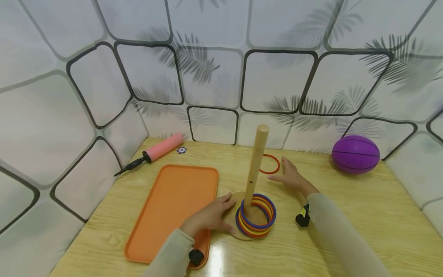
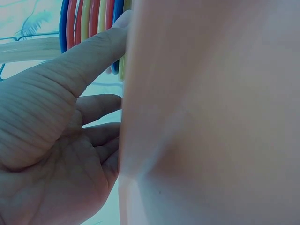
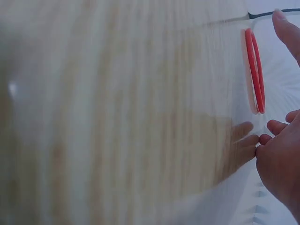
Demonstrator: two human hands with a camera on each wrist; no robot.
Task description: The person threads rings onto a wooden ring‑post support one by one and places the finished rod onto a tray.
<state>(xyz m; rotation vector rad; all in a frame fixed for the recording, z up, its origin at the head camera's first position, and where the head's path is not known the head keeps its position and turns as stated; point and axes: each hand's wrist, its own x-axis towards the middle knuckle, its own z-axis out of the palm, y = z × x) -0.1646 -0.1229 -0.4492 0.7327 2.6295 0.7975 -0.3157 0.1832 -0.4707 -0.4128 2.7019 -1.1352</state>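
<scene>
A wooden ring-toss post [image 1: 257, 165] rises from a round wooden base [image 1: 238, 198]. Several blue, red and yellow rings [image 1: 257, 231] lie stacked round the post's foot. At the base's left edge rests my left hand [image 1: 212, 216], thumb and fingers spread; in the left wrist view its thumb reaches out close to the stacked rings [image 2: 84, 23]. Behind the post, a single red ring [image 1: 278, 164] lies flat on the table, partly hidden by it. My right hand [image 1: 292, 179] is just right of that ring, thumb and fingers apart, holding nothing.
An orange tray [image 1: 180, 192] lies on the left, partly under my left forearm. Farther back are a pink hand pump [image 1: 165, 147] and a small poker chip [image 1: 181, 150]. A purple ball [image 1: 355, 154] sits at the back right, by the patterned wall [image 1: 214, 77].
</scene>
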